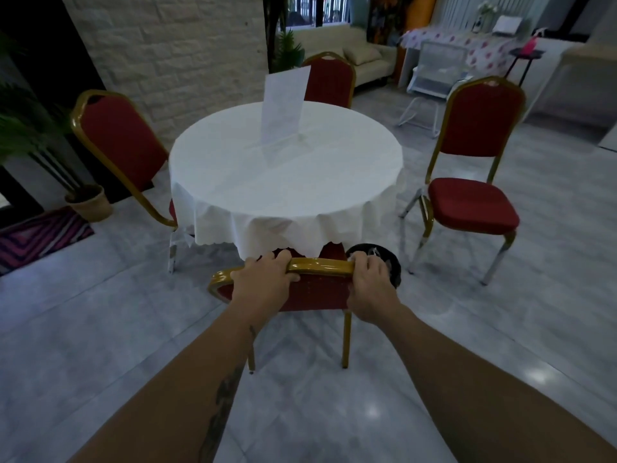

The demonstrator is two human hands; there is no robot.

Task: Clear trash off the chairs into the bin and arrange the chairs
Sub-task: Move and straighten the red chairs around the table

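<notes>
A red chair with a gold frame (314,292) stands in front of me, its seat tucked under the round table (287,175). My left hand (267,279) and my right hand (370,289) both grip the top rail of its backrest. A black bin (394,265) with pale trash inside sits on the floor just right of this chair, partly hidden by my right hand. Three more red chairs surround the table: the left chair (120,142), the far chair (330,78) and the right chair (474,182), which stands apart from the table with a bare seat.
A white cloth covers the table, and an upright white card stand (283,105) rests on it. A potted plant (90,202) and a striped rug (36,235) are at the left. A sofa (354,55) and a white rack (437,71) are behind.
</notes>
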